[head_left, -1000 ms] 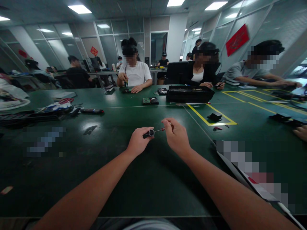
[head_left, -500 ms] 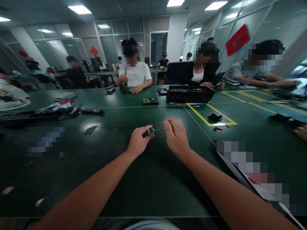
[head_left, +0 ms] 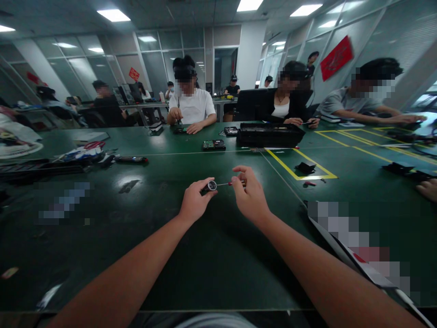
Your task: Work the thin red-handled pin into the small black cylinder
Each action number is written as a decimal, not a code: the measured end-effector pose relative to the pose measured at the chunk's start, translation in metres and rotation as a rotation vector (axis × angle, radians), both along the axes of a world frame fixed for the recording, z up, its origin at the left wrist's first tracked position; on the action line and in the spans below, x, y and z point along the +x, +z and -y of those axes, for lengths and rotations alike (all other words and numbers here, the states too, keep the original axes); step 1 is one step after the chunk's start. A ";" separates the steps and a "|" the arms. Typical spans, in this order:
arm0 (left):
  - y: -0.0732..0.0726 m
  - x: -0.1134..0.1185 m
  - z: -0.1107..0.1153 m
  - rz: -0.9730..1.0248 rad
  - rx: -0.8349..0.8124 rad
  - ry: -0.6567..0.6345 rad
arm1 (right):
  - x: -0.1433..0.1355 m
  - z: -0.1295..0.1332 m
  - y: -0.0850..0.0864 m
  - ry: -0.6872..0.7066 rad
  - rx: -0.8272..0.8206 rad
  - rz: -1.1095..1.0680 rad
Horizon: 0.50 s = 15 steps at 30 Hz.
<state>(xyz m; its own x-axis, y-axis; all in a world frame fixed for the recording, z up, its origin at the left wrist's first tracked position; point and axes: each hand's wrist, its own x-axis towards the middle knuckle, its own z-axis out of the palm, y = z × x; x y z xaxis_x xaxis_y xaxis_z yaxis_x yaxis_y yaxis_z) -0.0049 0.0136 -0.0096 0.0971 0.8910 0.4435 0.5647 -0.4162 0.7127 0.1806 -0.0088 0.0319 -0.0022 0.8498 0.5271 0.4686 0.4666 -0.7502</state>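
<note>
My left hand (head_left: 197, 199) is closed around a small dark cylindrical part (head_left: 212, 185) whose round, silver-rimmed end faces me. My right hand (head_left: 251, 193) grips a screwdriver (head_left: 230, 183) by its red handle, with the index finger lifted off it. The thin metal shaft points left and its tip meets the side of the round part; where exactly it enters is too small to make out. Both hands are above the green table (head_left: 218, 255), near its middle.
Beyond my hands lie a circuit board (head_left: 214, 145) and a long black casing (head_left: 271, 135). A black bracket (head_left: 306, 167) sits inside yellow tape at right. Tools and cables (head_left: 88, 150) are heaped at left. A white-edged panel (head_left: 344, 250) lies beside my right forearm. Co-workers sit opposite.
My right index finger and thumb have spread apart on the screwdriver handle, showing more of it. The cylindrical part has shifted slightly left and up with my left hand.
</note>
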 end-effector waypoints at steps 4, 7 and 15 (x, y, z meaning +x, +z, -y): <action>-0.001 0.001 0.000 -0.011 0.022 -0.038 | 0.002 -0.001 0.001 -0.051 0.002 -0.021; -0.002 0.001 0.000 -0.010 0.034 -0.051 | 0.003 -0.001 0.002 -0.087 0.035 -0.003; -0.005 0.000 -0.002 0.009 0.031 -0.082 | 0.001 -0.007 -0.005 -0.048 0.016 -0.181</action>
<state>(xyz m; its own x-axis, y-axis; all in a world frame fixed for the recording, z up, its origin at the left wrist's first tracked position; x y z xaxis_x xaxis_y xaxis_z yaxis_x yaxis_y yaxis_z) -0.0047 0.0154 -0.0150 0.1655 0.8662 0.4716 0.5214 -0.4827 0.7036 0.1820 -0.0013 0.0264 0.1344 0.8383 0.5284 0.3492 0.4590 -0.8169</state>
